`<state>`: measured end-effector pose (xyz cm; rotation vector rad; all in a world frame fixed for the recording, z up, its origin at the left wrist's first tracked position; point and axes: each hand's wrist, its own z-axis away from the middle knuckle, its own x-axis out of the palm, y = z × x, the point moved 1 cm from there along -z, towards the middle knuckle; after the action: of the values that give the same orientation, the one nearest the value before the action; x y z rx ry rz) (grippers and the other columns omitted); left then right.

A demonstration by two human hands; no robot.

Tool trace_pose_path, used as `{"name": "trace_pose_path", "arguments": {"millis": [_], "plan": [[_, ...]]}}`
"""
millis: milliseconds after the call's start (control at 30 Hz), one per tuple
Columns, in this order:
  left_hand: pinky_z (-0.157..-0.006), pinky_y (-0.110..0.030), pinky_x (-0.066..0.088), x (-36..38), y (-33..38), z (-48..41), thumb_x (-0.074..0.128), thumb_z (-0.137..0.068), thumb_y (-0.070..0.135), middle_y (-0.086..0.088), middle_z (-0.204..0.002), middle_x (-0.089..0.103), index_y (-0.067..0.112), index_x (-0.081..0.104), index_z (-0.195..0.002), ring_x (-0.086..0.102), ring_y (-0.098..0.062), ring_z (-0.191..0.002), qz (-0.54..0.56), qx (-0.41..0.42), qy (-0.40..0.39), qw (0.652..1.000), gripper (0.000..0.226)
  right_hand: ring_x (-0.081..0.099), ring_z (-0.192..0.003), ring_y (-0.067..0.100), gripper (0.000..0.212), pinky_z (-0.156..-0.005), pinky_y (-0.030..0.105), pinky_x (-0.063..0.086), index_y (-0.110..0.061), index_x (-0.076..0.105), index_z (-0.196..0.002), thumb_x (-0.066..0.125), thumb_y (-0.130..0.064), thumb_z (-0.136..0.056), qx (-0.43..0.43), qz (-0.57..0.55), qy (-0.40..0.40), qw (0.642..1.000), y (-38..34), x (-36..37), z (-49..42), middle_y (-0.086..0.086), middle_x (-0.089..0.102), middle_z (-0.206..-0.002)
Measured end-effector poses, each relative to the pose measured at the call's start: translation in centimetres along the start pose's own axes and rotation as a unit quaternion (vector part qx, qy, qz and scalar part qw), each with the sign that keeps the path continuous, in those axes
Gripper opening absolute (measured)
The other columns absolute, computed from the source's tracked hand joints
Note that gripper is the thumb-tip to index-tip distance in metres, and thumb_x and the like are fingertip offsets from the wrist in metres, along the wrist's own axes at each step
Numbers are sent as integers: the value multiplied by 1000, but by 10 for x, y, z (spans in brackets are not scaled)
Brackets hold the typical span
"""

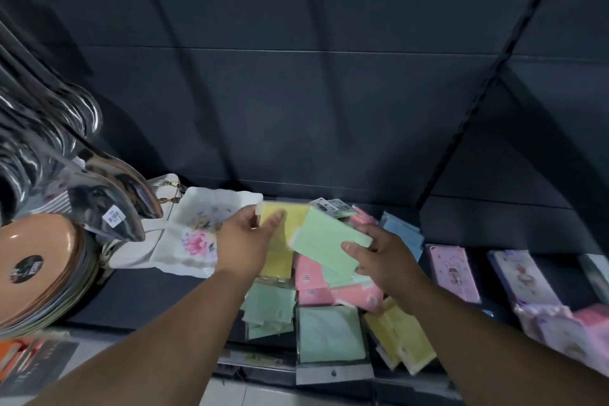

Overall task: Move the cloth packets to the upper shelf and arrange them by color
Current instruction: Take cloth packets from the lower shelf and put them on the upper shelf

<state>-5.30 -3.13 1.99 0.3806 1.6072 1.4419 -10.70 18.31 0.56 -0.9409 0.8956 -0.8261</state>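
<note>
Yellow packet (294,223), green packet (329,238) hide gripping fingers.

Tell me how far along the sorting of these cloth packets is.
Early, it seems. Done: no colour-sorted row shows anywhere. In hand: the left hand grips a yellow packet, the right hand a green packet, both above the heap. Left: that heap, where pink packets, green and yellow lie mixed, with blue packets behind.

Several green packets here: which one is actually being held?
The green packet raised over the pink packets, gripped by the right hand. The other green packets lie flat lower in the pile; the left hand holds a yellow packet.
</note>
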Motion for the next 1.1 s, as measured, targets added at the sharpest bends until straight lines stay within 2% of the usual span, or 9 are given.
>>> {"name": "trace_pose_path", "arguments": {"millis": [167, 267, 367, 500, 633, 733, 800, 967, 1100], "plan": [[-53, -22, 46, 22, 18, 12, 58, -91, 42, 10, -59, 56, 22, 58, -70, 49, -11, -53, 110, -53, -142, 982, 30, 69, -84, 9, 26, -61, 24, 58, -34, 65, -101, 75, -19, -83, 19, -84, 34, 996, -5, -14, -2, -4, 70, -96], [-56, -23, 52, 39, 18, 18, 69, -88, 23, 4, -85, 75, 17, 64, -98, 71, -13, -72, 163, -55, -216, 961, 13, 67, -73, 8, 25, -59, 29, 59, -36, 65, -90, 79, -20, -78, 9, -56, 63, 996, 1, -19, -5, -2, 69, -93], [-60, -24, 57, 50, 17, 20, 70, -86, 9, 3, -89, 75, 15, 62, -104, 73, -16, -82, 179, -48, -171, 968, 21, 64, -83, 16, 19, -76, 41, 57, -32, 64, -91, 78, -26, -79, 10, -33, 135, 990, 15, -33, -13, -3, 66, -94], [-78, -44, 59, 57, 8, 16, 73, -82, 7, -5, -98, 73, 24, 60, -107, 71, -24, -86, 188, -54, -111, 974, 34, 55, -109, 24, 45, -86, 28, 42, -24, 56, -126, 72, -27, -84, 55, 216, 174, 959, 45, -59, -20, 5, 56, -127], [-72, -25, 56, 62, 2, 15, 78, -78, 14, -4, -112, 63, 41, 53, -118, 66, -8, -89, 172, -45, -81, 981, 54, 45, -127, 26, 70, -103, 35, 41, -27, 39, -144, 73, -32, -83, 68, 332, 100, 936, 60, -57, -23, 4, 41, -145], [-59, -4, 45, 65, 1, 15, 78, -78, 17, 8, -103, 54, 45, 50, -120, 59, 14, -83, 161, -46, -69, 983, 58, 45, -127, 24, 79, -102, 34, 41, -27, 34, -147, 76, -32, -80, 68, 327, 80, 939, 66, -53, -24, 3, 39, -146], [-56, -3, 43, 64, 1, 15, 78, -78, 16, 9, -99, 53, 42, 50, -121, 57, 19, -71, 159, -46, -63, 984, 58, 45, -127, 25, 81, -101, 34, 42, -27, 31, -148, 76, -31, -80, 68, 352, 75, 930, 69, -50, -25, 5, 35, -146], [-74, -17, 43, 61, -1, 16, 78, -78, 21, -6, -117, 52, 43, 47, -129, 53, 0, -98, 148, -59, -64, 985, 63, 50, -119, 27, 93, -96, 34, 47, -26, 27, -147, 81, -32, -72, 79, 377, 93, 918, 65, -43, -26, 8, 30, -137], [-85, -26, 44, 56, -2, 17, 77, -79, 22, -7, -118, 54, 43, 47, -128, 53, -13, -110, 146, -62, -53, 986, 62, 52, -107, 22, 70, -85, 27, 44, -18, 50, -132, 83, -23, -69, 64, 314, 134, 938, 60, -48, -21, 6, 45, -125]]}}
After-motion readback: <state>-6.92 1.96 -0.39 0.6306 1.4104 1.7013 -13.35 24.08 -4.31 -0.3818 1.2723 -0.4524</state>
